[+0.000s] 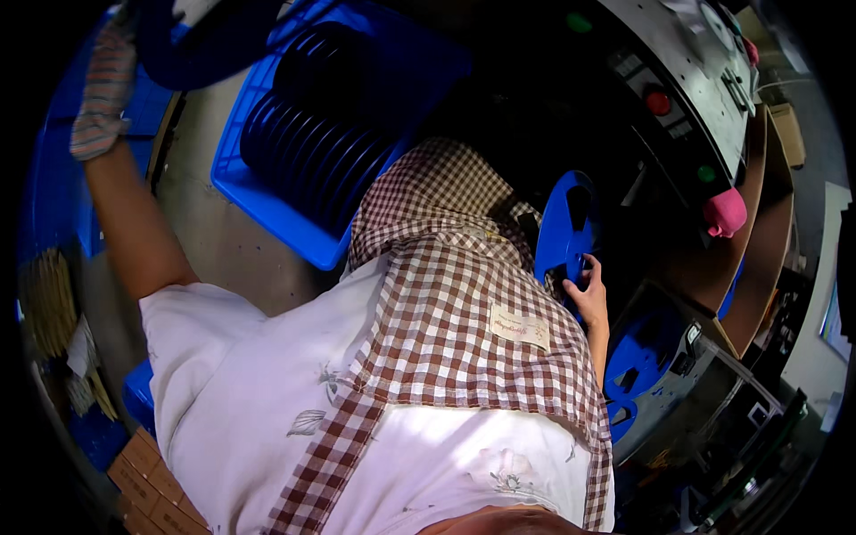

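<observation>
My left hand (105, 94), in a striped glove, is stretched out to the far left. It grips the edge of a dark blue reel (192, 67) that runs out of view at the top; the fingertips are partly hidden and blurred. My bare right hand (588, 294) is beside my apron at the right, thumb and fingers curled onto the rim of an upright blue reel (555, 223). Between the two hands, a blue crate (276, 230) holds a row of several dark reels (312, 152) standing on edge.
A dark machine with a red button (657, 102) and a metal top stands at the far right. Nearby are a pink bundle (725, 212), an open cardboard box (758, 259) and more blue reels (640, 352). Stacked brown boxes (152, 481) sit at the lower left.
</observation>
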Demonstrator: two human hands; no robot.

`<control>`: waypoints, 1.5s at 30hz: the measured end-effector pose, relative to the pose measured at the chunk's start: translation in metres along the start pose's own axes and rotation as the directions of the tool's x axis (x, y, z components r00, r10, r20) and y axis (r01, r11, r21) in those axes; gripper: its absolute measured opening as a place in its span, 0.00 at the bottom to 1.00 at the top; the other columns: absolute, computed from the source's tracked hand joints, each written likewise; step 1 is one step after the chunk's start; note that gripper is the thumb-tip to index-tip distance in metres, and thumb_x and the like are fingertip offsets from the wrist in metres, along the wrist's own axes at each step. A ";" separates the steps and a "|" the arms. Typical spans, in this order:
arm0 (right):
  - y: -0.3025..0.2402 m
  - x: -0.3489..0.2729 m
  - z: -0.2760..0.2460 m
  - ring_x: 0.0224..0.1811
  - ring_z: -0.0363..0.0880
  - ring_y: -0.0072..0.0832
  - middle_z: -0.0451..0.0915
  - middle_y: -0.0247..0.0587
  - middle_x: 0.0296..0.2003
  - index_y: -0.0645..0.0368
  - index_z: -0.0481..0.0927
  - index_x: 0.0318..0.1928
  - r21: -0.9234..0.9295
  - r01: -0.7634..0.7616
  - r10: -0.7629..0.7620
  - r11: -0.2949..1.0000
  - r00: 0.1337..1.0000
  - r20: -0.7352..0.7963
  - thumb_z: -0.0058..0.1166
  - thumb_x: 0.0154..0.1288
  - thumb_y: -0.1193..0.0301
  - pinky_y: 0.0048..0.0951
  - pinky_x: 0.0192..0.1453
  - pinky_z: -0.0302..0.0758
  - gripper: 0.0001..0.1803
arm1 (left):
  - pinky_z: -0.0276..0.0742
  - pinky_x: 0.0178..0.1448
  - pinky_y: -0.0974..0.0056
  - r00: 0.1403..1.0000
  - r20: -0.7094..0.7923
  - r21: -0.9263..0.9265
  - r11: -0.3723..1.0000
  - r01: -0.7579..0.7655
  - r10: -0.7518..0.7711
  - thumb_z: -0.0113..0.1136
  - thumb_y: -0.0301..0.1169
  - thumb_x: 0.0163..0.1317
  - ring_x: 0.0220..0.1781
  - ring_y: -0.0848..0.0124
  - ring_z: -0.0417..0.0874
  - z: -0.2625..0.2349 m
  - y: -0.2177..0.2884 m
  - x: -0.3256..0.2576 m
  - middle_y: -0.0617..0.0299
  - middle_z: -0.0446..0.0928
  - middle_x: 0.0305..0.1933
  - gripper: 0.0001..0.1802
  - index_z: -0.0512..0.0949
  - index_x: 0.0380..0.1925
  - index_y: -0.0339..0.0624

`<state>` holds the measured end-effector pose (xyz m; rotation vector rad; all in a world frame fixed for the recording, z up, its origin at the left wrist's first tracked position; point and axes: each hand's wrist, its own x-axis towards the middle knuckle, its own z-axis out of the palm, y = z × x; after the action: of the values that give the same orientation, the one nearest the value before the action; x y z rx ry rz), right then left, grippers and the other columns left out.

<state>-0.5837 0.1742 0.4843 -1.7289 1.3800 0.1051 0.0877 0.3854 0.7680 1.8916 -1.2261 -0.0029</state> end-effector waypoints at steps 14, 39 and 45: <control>0.005 -0.009 -0.008 0.55 0.73 0.41 0.73 0.53 0.56 0.57 0.67 0.63 -0.056 0.076 -0.082 0.996 0.990 -0.117 0.60 0.56 0.62 0.35 0.60 0.68 0.34 | 0.76 0.55 0.57 0.935 0.197 0.627 0.771 0.110 -0.294 0.52 0.25 0.62 0.53 0.60 0.79 0.201 -0.275 -0.070 0.54 0.78 0.52 0.26 0.67 0.62 0.50; -0.001 -0.009 -0.015 0.56 0.73 0.44 0.72 0.55 0.58 0.56 0.64 0.65 -0.038 0.104 -0.109 0.994 0.983 -0.150 0.61 0.54 0.63 0.37 0.61 0.67 0.38 | 0.73 0.57 0.57 0.949 -0.011 0.410 0.864 0.292 -0.315 0.55 0.33 0.60 0.53 0.50 0.77 0.131 -0.180 -0.092 0.46 0.78 0.49 0.23 0.73 0.57 0.52; -0.007 -0.015 -0.015 0.48 0.74 0.40 0.75 0.52 0.54 0.54 0.65 0.65 -0.032 0.109 -0.112 0.994 0.985 -0.129 0.61 0.54 0.64 0.34 0.56 0.69 0.37 | 0.72 0.59 0.57 0.935 0.062 0.575 0.778 0.252 -0.348 0.55 0.34 0.62 0.56 0.50 0.76 0.158 -0.204 -0.101 0.47 0.77 0.53 0.22 0.72 0.57 0.49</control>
<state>-0.5905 0.1748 0.5053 -1.8568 1.3775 -0.0534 0.1203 0.3885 0.4935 2.6441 -1.0863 0.0328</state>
